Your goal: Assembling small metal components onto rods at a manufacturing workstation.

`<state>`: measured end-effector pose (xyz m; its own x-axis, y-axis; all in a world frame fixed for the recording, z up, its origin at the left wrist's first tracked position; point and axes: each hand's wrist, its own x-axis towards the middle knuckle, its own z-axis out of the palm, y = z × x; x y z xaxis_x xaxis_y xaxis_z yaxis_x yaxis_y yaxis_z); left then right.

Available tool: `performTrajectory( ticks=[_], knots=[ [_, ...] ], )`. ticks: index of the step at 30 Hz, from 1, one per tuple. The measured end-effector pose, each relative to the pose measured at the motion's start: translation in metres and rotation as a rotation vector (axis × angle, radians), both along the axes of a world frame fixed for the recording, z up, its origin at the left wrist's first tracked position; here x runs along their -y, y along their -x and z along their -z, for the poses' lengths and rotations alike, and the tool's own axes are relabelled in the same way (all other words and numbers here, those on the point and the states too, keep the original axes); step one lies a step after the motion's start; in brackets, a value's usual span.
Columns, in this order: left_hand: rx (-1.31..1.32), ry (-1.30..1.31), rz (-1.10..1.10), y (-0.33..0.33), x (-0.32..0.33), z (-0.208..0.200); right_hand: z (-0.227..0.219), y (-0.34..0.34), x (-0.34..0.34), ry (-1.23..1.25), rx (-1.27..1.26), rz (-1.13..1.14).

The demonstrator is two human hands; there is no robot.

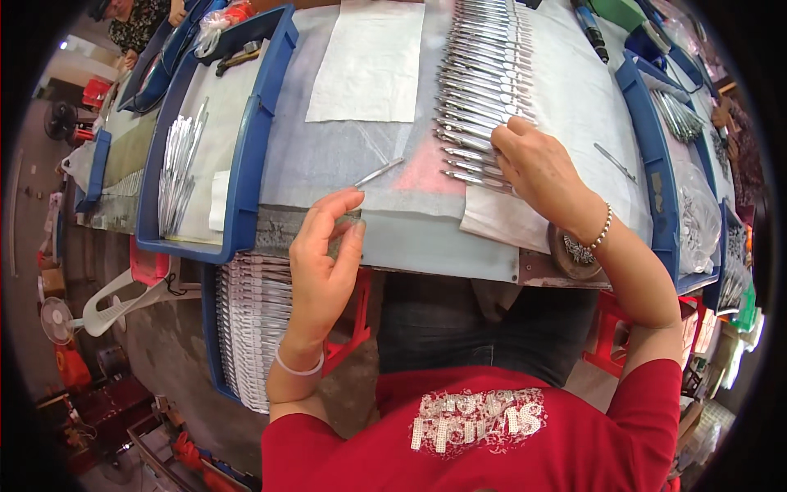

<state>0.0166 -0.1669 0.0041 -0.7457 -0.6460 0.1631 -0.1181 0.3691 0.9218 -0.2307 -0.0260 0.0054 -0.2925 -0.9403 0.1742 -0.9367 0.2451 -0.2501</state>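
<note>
My left hand (324,250) hovers by the near edge of the cloth-covered table, thumb and fingers apart. Just beyond its fingertips a slim silver metal tool (380,171) lies slantwise on the cloth; I cannot tell if they touch it. A long row of similar slim metal tools (484,78) runs away from me, packed side by side. At the row's near right side my right hand (537,160) bends over it, fingers pinched together against the tools. What sits in that pinch is hidden. One more slim metal tool (615,161) lies apart on the right.
A blue tray (266,107) with metal pieces stands left, another blue tray (648,139) right. A white cloth sheet (369,61) lies at the back. Near the right edge is a round bowl (566,254) of small metal parts. Stacked tools (254,328) fill a low tray.
</note>
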Motion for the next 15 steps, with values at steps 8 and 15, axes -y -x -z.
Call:
performTrajectory(
  ticks=[8,15],
  knots=[
    [0.109,0.599,0.063,0.038,0.019,0.004,0.000,0.007,-0.008,0.063,0.064,0.053],
    [0.476,1.055,0.181,0.064,0.015,0.018,-0.046,-0.044,-0.068,0.155,0.210,-0.021]
  ],
)
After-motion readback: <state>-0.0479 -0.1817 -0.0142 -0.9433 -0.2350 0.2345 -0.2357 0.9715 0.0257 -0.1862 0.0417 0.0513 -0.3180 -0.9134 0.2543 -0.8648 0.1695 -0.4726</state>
